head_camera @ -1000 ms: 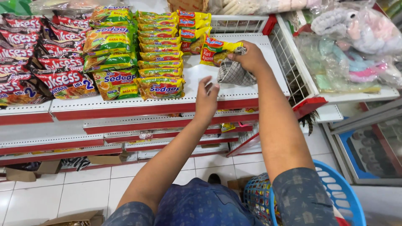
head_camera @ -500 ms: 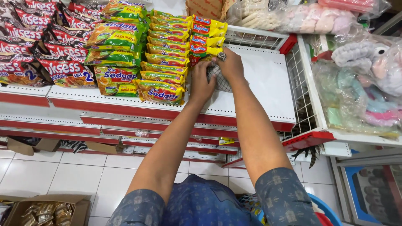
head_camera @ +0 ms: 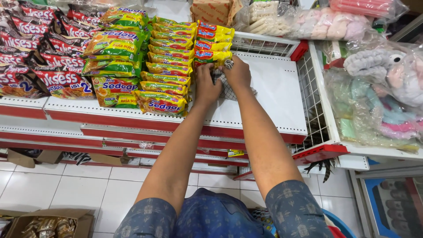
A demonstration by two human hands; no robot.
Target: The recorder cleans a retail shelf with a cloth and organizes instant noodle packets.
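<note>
Shop aisle, white tiled floor (head_camera: 66, 194). White perforated metal shelf (head_camera: 273, 94) with red front edge; wire mesh divider (head_camera: 308, 83) at its right end, wire rail along the far edge. Right half of the shelf bare.

Both hands together at mid-shelf. Left hand (head_camera: 206, 83) and right hand (head_camera: 237, 72) side by side, fingers curled onto a dark checked cloth (head_camera: 229, 91) bunched beneath them. Cloth lies on the shelf, just right of the noodle stacks; only its grid-patterned edge shows below the right hand. How tightly either hand is closed on it cannot be told.

Left of the hands: stacked instant noodle packets (head_camera: 165, 72), glossy yellow-green wrappers, flat and pillow-shaped, in neat rows. A far stack of yellow-red packets (head_camera: 213, 42) touches the fingertips. Further left, red noodle packets (head_camera: 48, 75), shiny.

Right bay: soft toys in clear crinkled plastic bags (head_camera: 379, 88). Near left on the floor, an open cardboard box (head_camera: 48, 224) of wrapped goods. Blue basket rim (head_camera: 339, 224) at near right.
</note>
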